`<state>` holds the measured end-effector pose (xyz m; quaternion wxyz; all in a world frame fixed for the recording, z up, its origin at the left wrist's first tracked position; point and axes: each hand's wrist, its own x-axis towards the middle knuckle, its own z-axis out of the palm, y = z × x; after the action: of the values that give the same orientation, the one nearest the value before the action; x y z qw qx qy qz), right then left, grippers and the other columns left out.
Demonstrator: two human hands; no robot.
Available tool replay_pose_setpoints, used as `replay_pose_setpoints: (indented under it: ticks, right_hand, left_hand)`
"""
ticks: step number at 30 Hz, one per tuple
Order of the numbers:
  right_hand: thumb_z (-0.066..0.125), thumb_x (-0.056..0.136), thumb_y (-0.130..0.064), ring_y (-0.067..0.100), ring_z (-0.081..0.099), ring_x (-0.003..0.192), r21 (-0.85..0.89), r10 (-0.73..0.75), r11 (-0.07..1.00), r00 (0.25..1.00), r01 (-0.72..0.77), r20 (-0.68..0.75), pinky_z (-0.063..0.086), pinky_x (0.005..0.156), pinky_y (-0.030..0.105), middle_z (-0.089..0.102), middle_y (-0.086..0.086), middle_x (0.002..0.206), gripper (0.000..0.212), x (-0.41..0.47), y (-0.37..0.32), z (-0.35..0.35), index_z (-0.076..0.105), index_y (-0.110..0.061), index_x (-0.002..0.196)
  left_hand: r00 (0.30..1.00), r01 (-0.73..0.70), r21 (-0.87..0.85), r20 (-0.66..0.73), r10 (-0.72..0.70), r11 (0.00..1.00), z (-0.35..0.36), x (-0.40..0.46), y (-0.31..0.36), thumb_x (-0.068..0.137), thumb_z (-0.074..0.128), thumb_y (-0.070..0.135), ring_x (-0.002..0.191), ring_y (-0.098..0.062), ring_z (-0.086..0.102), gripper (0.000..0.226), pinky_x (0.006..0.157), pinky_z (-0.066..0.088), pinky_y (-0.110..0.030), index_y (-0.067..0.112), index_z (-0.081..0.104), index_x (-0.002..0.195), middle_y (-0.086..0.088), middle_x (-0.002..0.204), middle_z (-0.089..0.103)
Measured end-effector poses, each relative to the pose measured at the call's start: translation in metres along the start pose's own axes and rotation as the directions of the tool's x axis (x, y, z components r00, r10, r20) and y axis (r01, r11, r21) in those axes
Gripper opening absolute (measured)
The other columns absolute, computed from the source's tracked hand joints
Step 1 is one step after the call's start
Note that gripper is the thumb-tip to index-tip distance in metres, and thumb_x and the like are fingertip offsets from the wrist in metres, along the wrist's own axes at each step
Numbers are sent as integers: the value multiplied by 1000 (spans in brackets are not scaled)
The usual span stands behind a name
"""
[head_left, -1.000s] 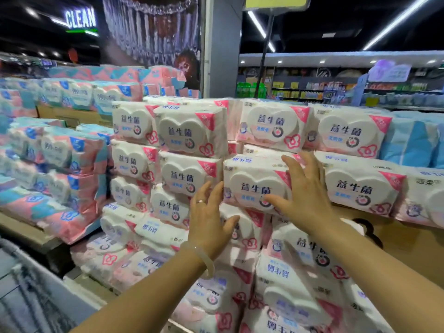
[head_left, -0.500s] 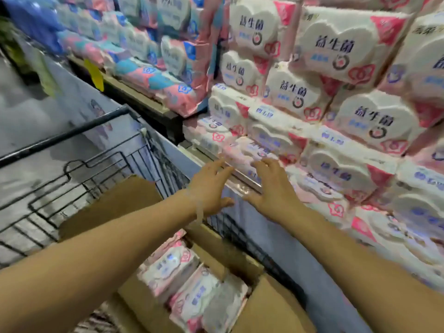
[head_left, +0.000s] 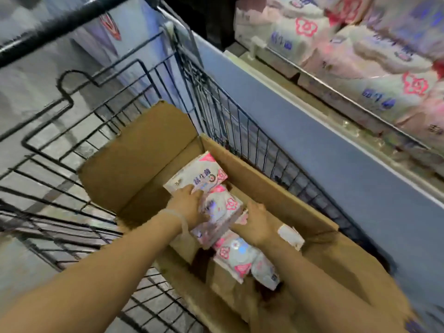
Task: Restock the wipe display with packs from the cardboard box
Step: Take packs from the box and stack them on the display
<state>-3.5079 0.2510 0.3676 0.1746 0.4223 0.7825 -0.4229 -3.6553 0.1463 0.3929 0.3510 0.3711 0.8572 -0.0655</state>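
both hands are down inside the cardboard box (head_left: 276, 188), which sits in the wire shopping cart (head_left: 101, 131) pulled up beside the display shelf (head_left: 360, 58). the left hand (head_left: 189, 205) lies against the left side of the middle wipe pack (head_left: 223, 212), fingers reaching over its near edge and touching the pack behind it too. the right hand (head_left: 254, 222) is pressed to the same pack's right side, fingers bent round the edge. to me it looks like a two-handed squeeze on that one pack, though the picture is smeared and i cannot tell how far the fingers wrap underneath.

the packs in the box stand in a short row: a far pack (head_left: 199, 179) leaning toward the box's back wall, the middle one between the hands, and a near pack (head_left: 245, 258) lying lower by the wrists. a small white slip (head_left: 290, 236) rests just beside the right wrist against the box wall. the box's left flap (head_left: 134, 159) is folded open over the cart's wire.

as for progress, the display on the right is already stacked with the same pink and white packs, so plenty is on the shelf. at least three packs are left in the box, and bare cardboard shows around them, so i'd guess the box is well emptied. what is left: lift this pack out, carry it up to the shelf, then the others.
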Motion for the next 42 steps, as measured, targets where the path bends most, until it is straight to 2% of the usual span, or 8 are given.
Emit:
replay_pose_setpoints:
  ticks: [6,11,14,21,27,34,38,42]
  right_hand:
    - [65,73,-50,30,39,130,-3,52,999,997,-52,63,34,103,34,47,13,135,74,53,-1,33,45,-9,132]
    - [66,75,-52,25,48,121,175,45,984,998,-37,-44,42,103,42,44,8,132,74,118,-29,30,43,-10,131]
    - [64,78,-53,25,40,133,266,65,962,998,-56,-26,35,110,42,39,11,146,88,154,-39,34,29,-6,143]
    - [72,22,-83,23,69,94,394,74,914,994,-100,80,58,84,43,68,5,107,112,213,-19,57,60,-15,111]
    - [86,28,-66,33,69,90,414,11,909,997,-40,73,60,73,44,67,23,102,104,171,-31,32,62,5,101]
    - [91,54,-20,25,68,95,570,-2,821,998,-31,57,57,82,47,66,10,108,72,106,-35,-6,45,-13,109]
    - [89,58,-21,31,67,105,614,-96,789,993,34,69,53,90,52,69,12,115,70,64,-25,-23,56,-16,119]
    - [80,70,-8,11,66,93,657,-3,754,1000,21,-29,56,75,25,65,-6,105,63,8,-14,-45,43,-21,119]
  left_hand:
    - [952,258,-375,-59,-300,890,54,27,-25,80,66,45,125,-31,39,60,101,39,-39,16,46,127,-9,136,41]
    - [801,415,-855,181,-571,311,65,61,-43,45,75,71,125,-33,47,118,102,42,-44,13,30,138,-8,135,46]
    - [817,286,-957,218,-533,47,78,89,-54,32,82,67,108,-32,63,111,92,51,-51,25,37,124,-5,121,62]
    - [852,-21,-996,29,-523,-89,82,103,-49,67,83,9,88,-17,68,60,68,59,-26,13,46,114,0,99,68]
    - [904,97,-967,184,-386,-235,85,92,-69,38,93,46,94,-33,71,98,84,56,-52,20,53,123,-9,109,72]
    - [977,101,-987,122,-178,-122,37,69,-72,73,77,4,82,-21,70,60,50,55,-22,9,49,126,-11,115,67]
    - [995,81,-996,80,-55,28,9,54,-57,62,85,15,75,-16,71,63,55,54,-26,13,55,118,-3,101,71]
    - [997,27,-981,40,65,191,-12,30,-34,48,89,29,87,-26,72,76,71,58,-43,16,59,117,-8,105,73]
